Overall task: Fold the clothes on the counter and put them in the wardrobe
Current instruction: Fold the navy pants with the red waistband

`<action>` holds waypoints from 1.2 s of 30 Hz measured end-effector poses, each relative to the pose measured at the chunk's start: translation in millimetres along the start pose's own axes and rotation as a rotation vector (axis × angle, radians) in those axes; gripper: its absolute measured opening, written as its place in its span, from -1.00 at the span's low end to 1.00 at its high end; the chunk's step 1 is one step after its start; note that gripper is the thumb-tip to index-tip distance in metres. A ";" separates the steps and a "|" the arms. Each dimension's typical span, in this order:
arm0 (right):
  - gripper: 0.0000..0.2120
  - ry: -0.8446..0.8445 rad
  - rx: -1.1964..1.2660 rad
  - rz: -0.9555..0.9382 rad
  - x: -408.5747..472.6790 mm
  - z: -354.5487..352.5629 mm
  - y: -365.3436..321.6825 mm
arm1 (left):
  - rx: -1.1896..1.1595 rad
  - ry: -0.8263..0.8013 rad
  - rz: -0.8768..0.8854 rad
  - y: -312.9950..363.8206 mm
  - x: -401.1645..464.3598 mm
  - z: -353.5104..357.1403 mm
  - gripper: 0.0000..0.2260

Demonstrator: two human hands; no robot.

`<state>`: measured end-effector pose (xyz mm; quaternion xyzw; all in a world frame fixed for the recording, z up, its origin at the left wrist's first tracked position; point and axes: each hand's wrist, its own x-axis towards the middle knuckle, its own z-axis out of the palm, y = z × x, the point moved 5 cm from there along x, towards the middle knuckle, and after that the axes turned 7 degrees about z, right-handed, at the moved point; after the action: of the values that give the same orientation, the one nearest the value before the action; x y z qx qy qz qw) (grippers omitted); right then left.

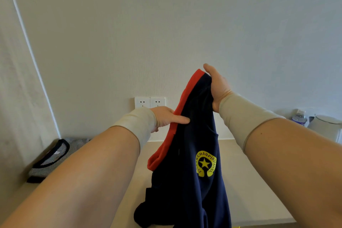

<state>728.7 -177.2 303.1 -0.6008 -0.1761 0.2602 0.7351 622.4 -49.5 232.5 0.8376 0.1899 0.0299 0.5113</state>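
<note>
**Navy garment held up over the counter**

A pale wall (185,24) fills the upper part of the head view, with a double white socket plate (149,102) low at its middle; below it a light beige counter (249,181) runs toward the camera.

At the centre, a navy garment (199,190) with a red band (162,146) along its edge hangs lifted above the counter, its lower end bunched dark at 6 o'clock, where it seems to reach the surface; a yellow horseshoe emblem (205,163) with a star is printed on it, and the curved lettering reads partly "CHAOPINSTAR", the other letters too bent to make out.

The right hand (216,87), at about 1 o'clock from the emblem, grips the top of the garment, thumb on the far side and fingers curled into the cloth and hidden by it; the left hand (166,116), at 10 o'clock from the emblem, pinches the red band, thumb pressed flat on the navy side, the other fingers behind the fabric; both wrists wear beige sleeves.

At 8 o'clock, by the left wall, a folded grey striped shirt (53,155) with black trim lies on the counter.

At 3 o'clock, against the wall, a clear plastic bottle (299,117) stands just beside a white kettle (325,127); the bottle's label is too blurred to read, and I cannot tell what either holds.
</note>
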 end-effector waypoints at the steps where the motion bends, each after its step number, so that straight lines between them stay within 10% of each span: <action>1: -0.35 -0.024 0.023 0.028 -0.7 -1.0 0.9 | 0.021 -0.010 -0.011 -2.4 0.6 2.7 -0.45; 4: -0.44 -0.033 0.068 0.059 2.6 -5.8 -1.3 | 0.063 -0.046 -0.029 -6.9 3.1 8.0 -0.43; 9: -0.73 0.549 -0.494 -0.088 6.8 -49.1 -17.6 | 0.087 0.011 -0.002 -7.0 2.4 -6.7 -0.38; 12: -0.69 0.619 -0.580 0.011 8.8 -71.2 -8.5 | 0.125 0.129 0.054 -1.3 4.9 -22.4 -0.32; 16: -0.91 0.463 -0.825 -0.095 9.6 -53.0 -4.3 | 0.290 0.195 0.110 22.0 1.0 -26.9 -0.49; 23: -0.72 -0.174 -0.941 -0.206 -10.2 33.6 12.2 | 0.406 0.064 0.130 48.4 0.3 -10.5 -0.78; 33: -0.80 -0.149 -1.049 -0.164 -2.1 25.4 28.0 | 0.123 0.057 0.052 22.4 -5.5 -7.6 -0.94; 36: -0.78 -0.064 -0.899 -0.219 2.6 14.8 17.1 | 0.199 -0.049 -0.105 -1.6 -8.4 -2.0 -0.67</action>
<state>719.4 -161.6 289.5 -0.8294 -0.3563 0.0972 0.4192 613.7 -50.0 233.2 0.8736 0.2231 -0.0366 0.4310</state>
